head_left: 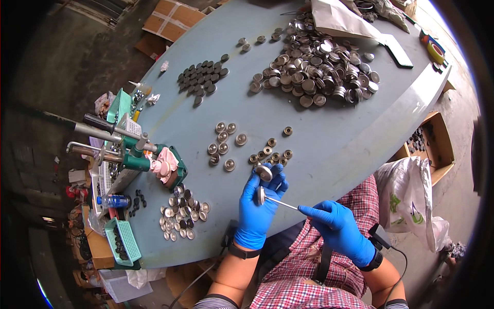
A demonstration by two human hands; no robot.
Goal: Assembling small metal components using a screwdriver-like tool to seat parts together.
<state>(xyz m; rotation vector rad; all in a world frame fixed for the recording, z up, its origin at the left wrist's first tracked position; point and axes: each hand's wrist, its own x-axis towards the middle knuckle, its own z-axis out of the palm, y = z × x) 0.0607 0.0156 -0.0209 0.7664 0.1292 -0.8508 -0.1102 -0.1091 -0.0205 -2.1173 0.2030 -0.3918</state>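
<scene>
My left hand (255, 219), in a blue glove, is raised over the near table edge with its fingers curled round a round metal cap (264, 173). A second metal disc (261, 195) lies against the same palm, seen nearly edge-on. My right hand (339, 229), also gloved in blue, is closed on a thin metal rod (282, 203). The rod's far end meets the second disc; whether it is fixed to it I cannot tell. The rod's other end is hidden in the right fist. Just beyond the left hand, several small ring-shaped metal parts (276, 156) lie on the table.
A large heap of metal caps (314, 72) covers the far right of the blue-grey table (195, 139). Dark discs (203, 77), domed metal parts (222, 137) and mixed caps (182, 211) lie in groups. At left stands a green hand press (136, 159), near a green basket (123, 239).
</scene>
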